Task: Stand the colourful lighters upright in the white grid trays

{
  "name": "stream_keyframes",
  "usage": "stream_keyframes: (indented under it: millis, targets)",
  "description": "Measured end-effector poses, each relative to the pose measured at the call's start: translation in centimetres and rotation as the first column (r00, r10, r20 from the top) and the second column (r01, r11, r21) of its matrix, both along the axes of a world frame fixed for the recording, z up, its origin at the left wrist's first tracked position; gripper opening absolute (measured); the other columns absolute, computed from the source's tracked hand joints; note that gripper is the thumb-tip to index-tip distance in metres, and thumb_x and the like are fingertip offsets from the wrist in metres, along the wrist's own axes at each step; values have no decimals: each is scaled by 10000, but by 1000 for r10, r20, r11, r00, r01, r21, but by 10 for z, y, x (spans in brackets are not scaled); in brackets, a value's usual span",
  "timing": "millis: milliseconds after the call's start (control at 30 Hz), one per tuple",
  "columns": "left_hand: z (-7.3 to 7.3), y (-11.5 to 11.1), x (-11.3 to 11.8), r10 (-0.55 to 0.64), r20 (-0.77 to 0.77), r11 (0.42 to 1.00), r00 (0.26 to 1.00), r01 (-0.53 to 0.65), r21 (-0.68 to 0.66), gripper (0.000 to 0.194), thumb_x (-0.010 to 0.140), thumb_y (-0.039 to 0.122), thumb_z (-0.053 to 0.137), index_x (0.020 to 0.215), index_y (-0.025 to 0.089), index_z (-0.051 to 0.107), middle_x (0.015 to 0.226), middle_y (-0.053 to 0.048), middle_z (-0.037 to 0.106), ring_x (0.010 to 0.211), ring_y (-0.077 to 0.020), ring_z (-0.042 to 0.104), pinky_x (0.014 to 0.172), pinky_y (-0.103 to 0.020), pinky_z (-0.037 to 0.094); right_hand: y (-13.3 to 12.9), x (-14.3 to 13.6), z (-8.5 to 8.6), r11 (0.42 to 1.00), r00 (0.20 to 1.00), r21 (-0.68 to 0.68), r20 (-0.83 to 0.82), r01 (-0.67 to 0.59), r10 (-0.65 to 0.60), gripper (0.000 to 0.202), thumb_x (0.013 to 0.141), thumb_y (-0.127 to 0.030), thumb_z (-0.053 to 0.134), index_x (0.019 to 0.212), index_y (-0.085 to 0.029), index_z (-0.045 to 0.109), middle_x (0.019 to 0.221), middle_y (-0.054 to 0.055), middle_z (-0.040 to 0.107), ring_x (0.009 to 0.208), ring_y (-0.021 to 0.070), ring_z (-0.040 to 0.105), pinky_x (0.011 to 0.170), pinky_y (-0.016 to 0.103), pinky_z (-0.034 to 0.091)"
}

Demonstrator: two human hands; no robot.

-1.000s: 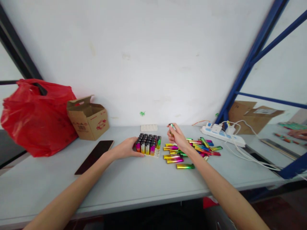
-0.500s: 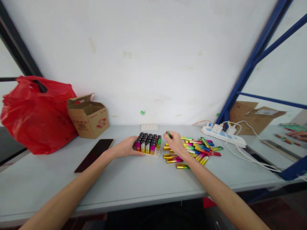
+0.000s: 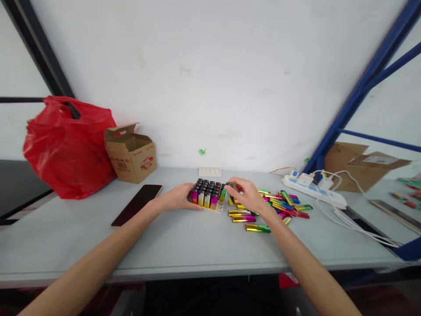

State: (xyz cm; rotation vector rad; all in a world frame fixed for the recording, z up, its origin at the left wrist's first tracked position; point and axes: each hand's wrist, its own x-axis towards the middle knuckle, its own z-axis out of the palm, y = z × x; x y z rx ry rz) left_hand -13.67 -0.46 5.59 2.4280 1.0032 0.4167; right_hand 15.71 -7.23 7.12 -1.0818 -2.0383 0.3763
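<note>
Several upright lighters with black tops (image 3: 207, 195) stand in rows in a clear tray (image 3: 219, 210). My left hand (image 3: 180, 197) grips the left side of this tray, thumb along the front. Between the thumb and fingers of my right hand (image 3: 245, 193) is a green and gold lighter (image 3: 230, 199), held upright at the tray's right edge. A loose pile of shiny coloured lighters (image 3: 286, 204) lies to the right, partly behind my right hand and forearm.
A dark phone-like slab (image 3: 137, 204) lies left, near an open carton (image 3: 131, 158) and a red bag (image 3: 70, 149). An empty white tray (image 3: 209, 172) sits by the wall. At right are a power strip (image 3: 314, 188) with cables, a blue frame (image 3: 348, 103) and cardboard (image 3: 358, 169).
My right hand has brought its lighter down to the tray's right edge, turning it upright. The whole view has shifted slightly; my left hand still holds the tray.
</note>
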Motion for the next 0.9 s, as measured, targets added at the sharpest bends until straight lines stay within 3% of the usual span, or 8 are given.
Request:
stream_keyframes:
  millis: [100, 300, 467, 667, 767, 900]
  targets:
    - [-2, 1, -1, 15, -8, 1000, 1000, -15, 17, 711, 692, 680, 828, 1189, 197, 670, 1177, -81, 762, 1055, -327, 715, 900, -367, 548, 0, -2, -4, 998, 998, -67, 63, 14, -10, 345, 1024, -531, 562, 1012, -204, 669, 617, -51, 545, 549, 132, 479, 561, 262, 362]
    - [-2, 1, -1, 13, -2, 998, 1000, -13, 55, 702, 694, 671, 829, 1181, 187, 684, 1163, -88, 767, 1053, -334, 718, 897, -369, 546, -1, -7, -9, 1000, 970, -8, 241, 26, -23, 191, 1014, -376, 635, 1068, -201, 685, 743, -2, 689, 627, 154, 592, 638, 265, 402]
    - [-1, 0, 0, 12, 8, 998, 1000, -12, 58, 702, 691, 661, 834, 1189, 189, 686, 1175, -91, 764, 1063, -336, 713, 929, -382, 545, -1, -8, -7, 999, 952, -52, 307, 2, 14, 210, 1017, -397, 652, 1003, -193, 700, 802, 23, 730, 660, 160, 620, 634, 255, 393]
    - [-2, 1, -1, 6, -11, 999, 1000, -6, 35, 717, 705, 664, 830, 1218, 191, 665, 1184, -96, 761, 1072, -336, 710, 927, -390, 549, 1, -14, -6, 973, 856, -54, 489, 223, -169, 372, 992, -528, 656, 821, -202, 710, 714, 51, 724, 636, 189, 623, 593, 280, 315]
    - [-3, 1, -1, 36, -26, 998, 999, -34, 52, 720, 698, 690, 828, 1180, 181, 667, 1189, -105, 759, 1063, -341, 712, 938, -399, 547, 3, -5, -3, 978, 861, -80, 491, 191, -129, 466, 1028, -555, 579, 743, -208, 701, 668, 41, 703, 612, 173, 607, 610, 280, 337]
    - [0, 0, 0, 21, -32, 999, 999, -20, 43, 724, 703, 690, 827, 1205, 196, 661, 1219, -94, 753, 1098, -340, 708, 967, -396, 539, 8, 28, -2, 986, 874, -36, 469, 166, -130, 385, 1098, -360, 464, 924, -178, 756, 858, 82, 754, 787, 192, 664, 756, 282, 428]
